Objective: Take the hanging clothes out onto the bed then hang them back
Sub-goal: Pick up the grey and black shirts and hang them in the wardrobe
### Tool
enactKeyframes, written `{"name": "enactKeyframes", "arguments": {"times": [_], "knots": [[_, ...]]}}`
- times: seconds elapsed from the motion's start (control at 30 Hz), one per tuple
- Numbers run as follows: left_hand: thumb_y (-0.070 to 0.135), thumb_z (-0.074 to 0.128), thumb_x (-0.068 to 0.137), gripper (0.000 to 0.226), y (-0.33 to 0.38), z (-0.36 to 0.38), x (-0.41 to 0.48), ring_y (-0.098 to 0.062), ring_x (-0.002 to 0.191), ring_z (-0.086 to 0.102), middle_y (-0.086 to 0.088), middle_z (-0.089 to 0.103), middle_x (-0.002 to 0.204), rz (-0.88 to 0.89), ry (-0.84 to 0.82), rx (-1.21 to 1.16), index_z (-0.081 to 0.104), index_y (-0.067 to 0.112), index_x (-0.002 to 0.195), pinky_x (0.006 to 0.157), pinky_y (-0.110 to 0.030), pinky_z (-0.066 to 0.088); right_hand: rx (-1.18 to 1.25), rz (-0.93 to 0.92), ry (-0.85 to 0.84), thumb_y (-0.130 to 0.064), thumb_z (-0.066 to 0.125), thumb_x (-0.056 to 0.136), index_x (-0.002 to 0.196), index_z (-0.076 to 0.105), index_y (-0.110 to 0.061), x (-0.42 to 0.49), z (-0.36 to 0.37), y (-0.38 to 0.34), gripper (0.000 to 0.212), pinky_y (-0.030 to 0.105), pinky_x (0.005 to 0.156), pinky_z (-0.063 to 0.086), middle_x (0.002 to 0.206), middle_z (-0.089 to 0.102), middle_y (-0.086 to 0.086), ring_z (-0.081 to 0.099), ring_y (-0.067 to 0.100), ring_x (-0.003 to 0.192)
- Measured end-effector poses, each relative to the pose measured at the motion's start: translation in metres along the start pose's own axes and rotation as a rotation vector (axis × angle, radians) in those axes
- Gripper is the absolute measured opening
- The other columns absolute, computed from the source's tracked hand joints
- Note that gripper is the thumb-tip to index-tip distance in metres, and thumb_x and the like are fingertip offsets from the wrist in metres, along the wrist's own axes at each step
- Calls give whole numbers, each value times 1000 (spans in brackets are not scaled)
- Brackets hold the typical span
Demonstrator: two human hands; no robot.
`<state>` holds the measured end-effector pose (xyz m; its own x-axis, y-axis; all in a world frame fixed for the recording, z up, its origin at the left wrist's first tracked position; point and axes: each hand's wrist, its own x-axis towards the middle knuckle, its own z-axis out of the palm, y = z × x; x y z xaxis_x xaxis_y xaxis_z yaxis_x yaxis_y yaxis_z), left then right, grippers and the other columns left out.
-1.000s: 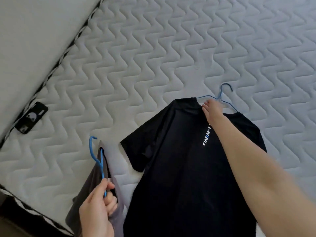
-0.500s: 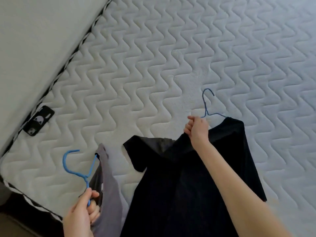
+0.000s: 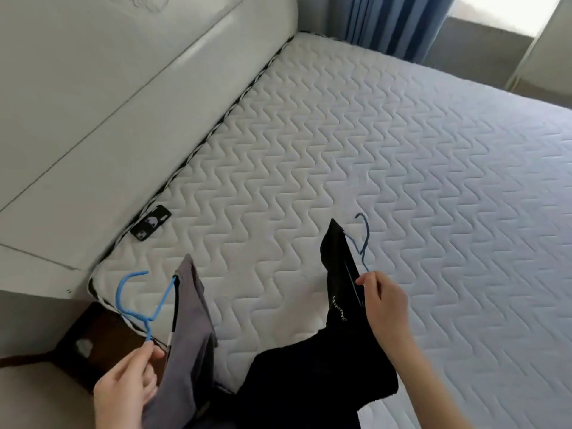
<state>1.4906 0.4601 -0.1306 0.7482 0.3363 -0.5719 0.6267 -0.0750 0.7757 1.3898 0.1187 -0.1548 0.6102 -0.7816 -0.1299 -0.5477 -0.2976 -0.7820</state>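
My left hand [image 3: 127, 388] grips the neck of a light blue hanger [image 3: 139, 305] that carries a grey garment [image 3: 188, 345], held up over the bed's near left corner. My right hand [image 3: 383, 305] pinches a thin blue wire hanger [image 3: 363, 243] together with the top of a black T-shirt [image 3: 312, 376]. The shirt is lifted and folded edge-on, and its lower part hangs down toward the front edge of the white quilted mattress [image 3: 340, 150].
A black phone [image 3: 150, 222] lies near the mattress's left edge, beside the padded white headboard [image 3: 108, 103]. A dark wooden bedside surface [image 3: 93, 345] sits at the lower left. Blue curtains [image 3: 393, 20] hang at the far side.
My right hand has pulled the black T-shirt and its hanger up off the mattress and toward me. The view has tilted up, showing the headboard and curtains. My left hand still holds the grey garment's hanger.
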Motion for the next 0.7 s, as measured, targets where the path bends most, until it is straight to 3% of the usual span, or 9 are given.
{"name": "enactKeyframes", "arguments": {"times": [0.13,0.2,0.3,0.43,0.7], "knots": [[20,63,89,27,17,-35,-17,-5,30,22,7,30,35,46,-112,-51,62,-1,72,38,-11,19,69,-41,41,-4,44,96,76,68,-9,-45,-30,-38,32,13,50,33,44,50,-22,50,1,50],[18,61,90,28,25,-48,-26,-6,30,21,8,30,36,89,-189,-31,61,1,67,38,-12,17,113,-38,78,-7,43,96,74,67,-14,-76,-41,-49,33,17,47,30,40,44,-14,42,8,43],[16,59,92,28,33,-63,-42,-6,32,21,4,30,40,168,-351,7,60,1,67,37,-13,17,253,27,171,-9,43,94,67,65,-23,-127,-52,-48,37,22,43,26,39,33,-8,29,9,40],[17,57,94,30,38,-70,-60,-9,34,18,-3,24,47,230,-615,93,59,1,69,38,-14,16,379,96,305,-12,45,93,68,64,-15,-200,-66,-33,32,22,42,23,44,29,-11,27,10,42],[18,57,94,32,25,-37,-116,-8,34,20,5,26,40,335,-939,301,60,2,66,38,-13,20,614,321,727,-8,43,98,74,62,-7,-348,-115,-4,30,22,39,16,47,27,-5,22,9,39]]}}
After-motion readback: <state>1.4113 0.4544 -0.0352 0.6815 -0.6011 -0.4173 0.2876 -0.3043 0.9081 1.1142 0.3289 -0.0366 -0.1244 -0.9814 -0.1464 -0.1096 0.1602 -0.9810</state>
